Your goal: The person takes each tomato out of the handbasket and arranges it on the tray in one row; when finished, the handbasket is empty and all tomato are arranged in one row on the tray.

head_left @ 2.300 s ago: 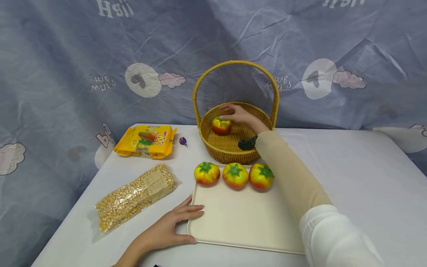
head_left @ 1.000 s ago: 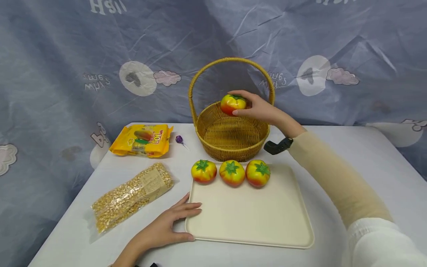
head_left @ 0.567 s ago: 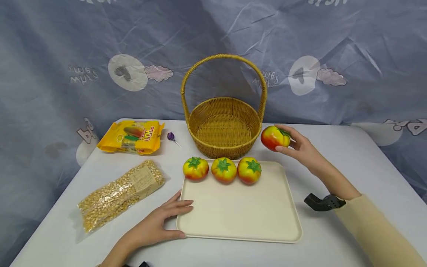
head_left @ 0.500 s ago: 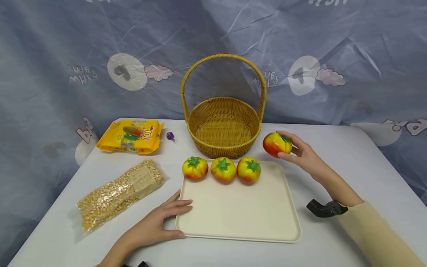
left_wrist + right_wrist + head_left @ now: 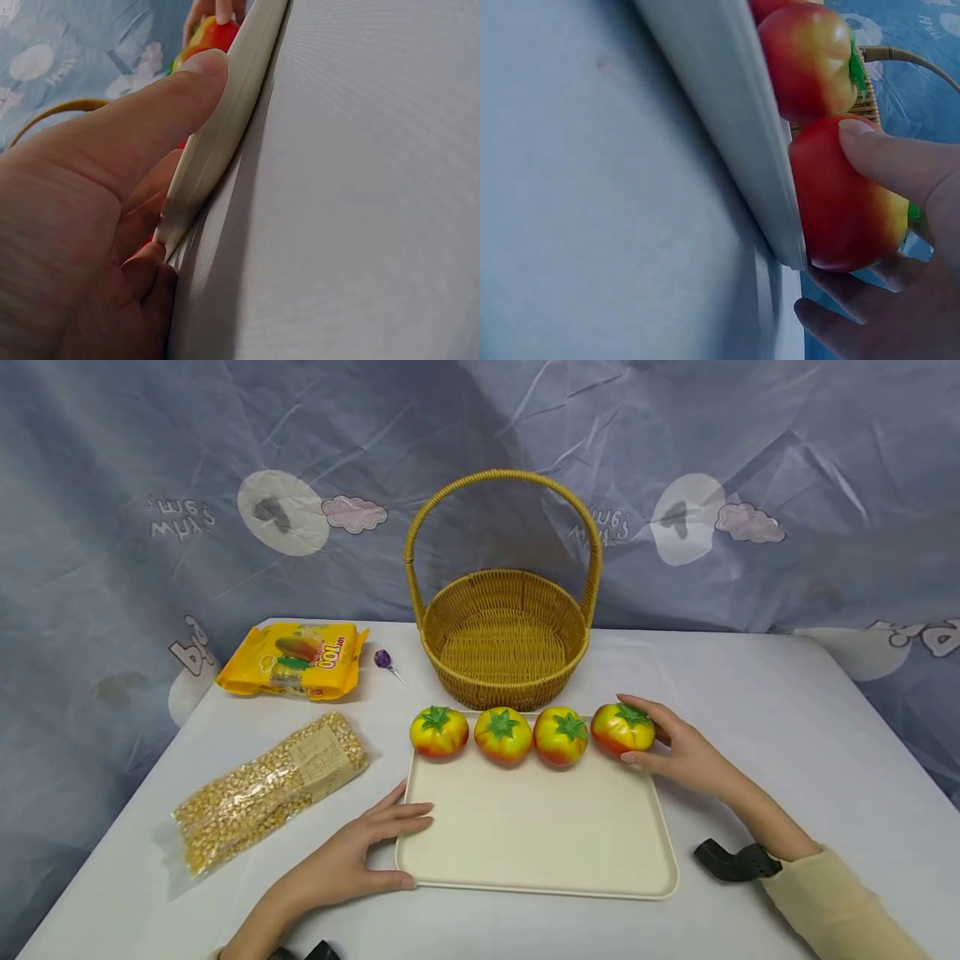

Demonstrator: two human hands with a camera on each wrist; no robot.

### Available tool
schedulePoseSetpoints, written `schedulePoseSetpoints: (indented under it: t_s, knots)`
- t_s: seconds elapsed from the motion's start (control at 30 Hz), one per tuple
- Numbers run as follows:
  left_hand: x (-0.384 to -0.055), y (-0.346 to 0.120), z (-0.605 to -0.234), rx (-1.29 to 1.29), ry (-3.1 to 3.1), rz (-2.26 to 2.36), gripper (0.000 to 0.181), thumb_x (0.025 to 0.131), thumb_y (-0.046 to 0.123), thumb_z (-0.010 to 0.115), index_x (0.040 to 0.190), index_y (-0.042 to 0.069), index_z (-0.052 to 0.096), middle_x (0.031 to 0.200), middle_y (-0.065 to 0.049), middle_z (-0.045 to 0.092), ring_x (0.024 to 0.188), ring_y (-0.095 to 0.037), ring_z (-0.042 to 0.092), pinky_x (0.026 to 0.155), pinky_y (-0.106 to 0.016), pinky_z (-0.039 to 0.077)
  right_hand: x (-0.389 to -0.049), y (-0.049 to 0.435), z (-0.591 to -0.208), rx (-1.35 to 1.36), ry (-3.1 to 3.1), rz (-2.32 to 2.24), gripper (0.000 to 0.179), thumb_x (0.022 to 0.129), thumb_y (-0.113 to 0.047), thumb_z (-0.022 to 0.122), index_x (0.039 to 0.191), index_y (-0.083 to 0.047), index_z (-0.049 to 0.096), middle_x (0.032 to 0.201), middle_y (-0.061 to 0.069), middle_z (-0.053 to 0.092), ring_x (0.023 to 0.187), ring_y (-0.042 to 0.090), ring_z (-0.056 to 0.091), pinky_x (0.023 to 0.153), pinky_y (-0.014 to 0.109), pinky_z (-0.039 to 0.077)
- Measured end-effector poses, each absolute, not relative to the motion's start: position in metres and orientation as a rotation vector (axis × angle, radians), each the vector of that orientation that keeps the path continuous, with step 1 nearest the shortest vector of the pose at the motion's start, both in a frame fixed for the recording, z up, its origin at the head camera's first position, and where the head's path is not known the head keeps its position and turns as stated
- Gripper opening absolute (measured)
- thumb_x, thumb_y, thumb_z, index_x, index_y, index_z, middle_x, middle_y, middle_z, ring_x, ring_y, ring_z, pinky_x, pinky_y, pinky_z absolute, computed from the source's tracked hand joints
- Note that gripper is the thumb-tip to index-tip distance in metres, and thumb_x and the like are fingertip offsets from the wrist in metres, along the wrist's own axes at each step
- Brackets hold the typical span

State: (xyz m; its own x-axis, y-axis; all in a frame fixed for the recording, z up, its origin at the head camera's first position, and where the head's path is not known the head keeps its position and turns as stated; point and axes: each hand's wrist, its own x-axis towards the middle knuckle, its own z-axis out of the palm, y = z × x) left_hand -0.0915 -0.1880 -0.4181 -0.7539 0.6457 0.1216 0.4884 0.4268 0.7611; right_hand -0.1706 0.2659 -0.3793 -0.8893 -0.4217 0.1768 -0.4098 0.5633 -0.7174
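My right hand grips a red-and-yellow toy tomato with a green leaf top, at the back right corner of the cream tray. In the right wrist view the thumb lies across this tomato and the fingers reach behind it, right at the tray's rim. To its left, three similar tomatoes stand in a row along the tray's back edge. My left hand rests at the tray's front left corner, thumb touching the rim and fingers extended over the left edge; the tray's side shows beneath the thumb.
Behind the tray stands a wicker basket with a tall arched handle, nothing inside. Left of it lie a purple-wrapped lollipop and a yellow snack bag. A clear bag of corn kernels lies left of the tray. A grey-blue printed curtain hangs behind.
My right hand took a tomato out of the basket, carried it right and forward, and lowered it to the tray's back right corner. The left hand has stayed at the tray.
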Motion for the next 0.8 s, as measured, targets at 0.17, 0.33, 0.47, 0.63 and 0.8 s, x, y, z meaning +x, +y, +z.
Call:
schedulePoseSetpoints:
  t_s: [0.17,0.33,0.47,0.63,0.8]
  knots:
    - [-0.09,-0.187,-0.418,0.994,2.489,1.236,0.063,0.076,0.043,0.074,0.131,0.017,0.057,0.141,0.007,0.044,0.139,-0.026,0.011,0.102,-0.059,0.021,-0.167,0.262,-0.382,-0.74,2.849,-1.172,0.076,0.079,-0.018,0.077,0.143,-0.009,0.037,0.134,0.017,0.041,0.122,0.038,0.039,0.094,0.057,0.034]
    - [-0.089,-0.187,-0.418,1.019,2.491,1.232,0.062,0.077,0.042,0.073,0.131,0.016,0.057,0.141,0.005,0.044,0.139,-0.029,0.011,0.1,-0.061,0.022,-0.166,0.259,-0.384,-0.68,2.879,-1.17,0.079,0.076,-0.023,0.08,0.142,-0.01,0.038,0.129,0.016,0.043,0.12,0.039,0.041,0.093,0.06,0.034]
    - [-0.09,-0.187,-0.417,1.006,2.483,1.231,0.063,0.077,0.043,0.073,0.131,0.016,0.056,0.141,0.005,0.044,0.139,-0.027,0.01,0.101,-0.06,0.022,-0.166,0.257,-0.386,-0.679,2.896,-1.171,0.082,0.073,-0.024,0.082,0.141,-0.01,0.039,0.125,0.016,0.044,0.117,0.039,0.043,0.093,0.06,0.035]
    - [-0.091,-0.187,-0.418,0.984,2.471,1.237,0.064,0.077,0.044,0.073,0.131,0.016,0.056,0.141,0.006,0.043,0.14,-0.025,0.01,0.102,-0.059,0.022,-0.165,0.255,-0.384,-0.653,2.887,-1.14,0.083,0.073,-0.028,0.081,0.142,-0.01,0.037,0.126,0.017,0.043,0.118,0.04,0.042,0.094,0.061,0.033]
    - [-0.088,-0.195,-0.403,1.004,2.495,1.227,0.062,0.08,0.038,0.072,0.135,0.016,0.052,0.145,0.002,0.038,0.138,-0.026,0.017,0.107,-0.041,0.02,-0.162,0.265,-0.371,-0.696,2.885,-1.076,0.075,0.084,-0.025,0.072,0.146,-0.012,0.03,0.138,0.018,0.036,0.124,0.041,0.037,0.094,0.063,0.03]
